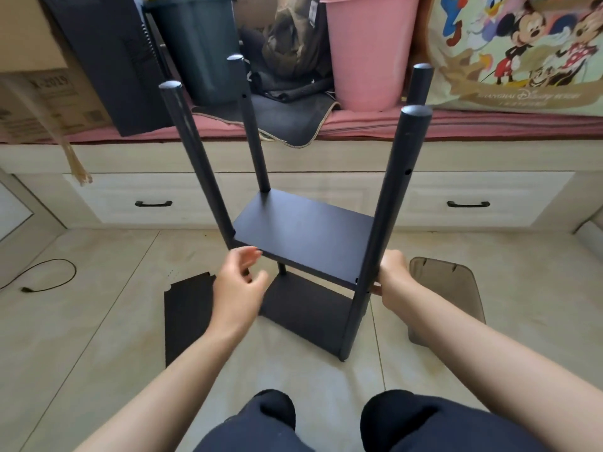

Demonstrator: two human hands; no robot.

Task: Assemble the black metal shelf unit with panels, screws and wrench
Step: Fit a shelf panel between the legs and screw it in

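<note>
The black shelf unit stands on the tiled floor with several round posts rising up. Its upper panel sits partway up the posts and a lower panel sits near the floor. My left hand hovers with relaxed fingers just in front of the upper panel's near left edge, holding nothing. My right hand is behind the near right post at the panel's corner, fingers wrapped toward the post; the post hides its fingertips. A loose black panel lies flat on the floor to the left.
A brown mat lies on the floor at the right. A black cable curls at the left. Behind the shelf is a drawer base topped with a pink bin, a dark bin and boxes. My knees are at the bottom.
</note>
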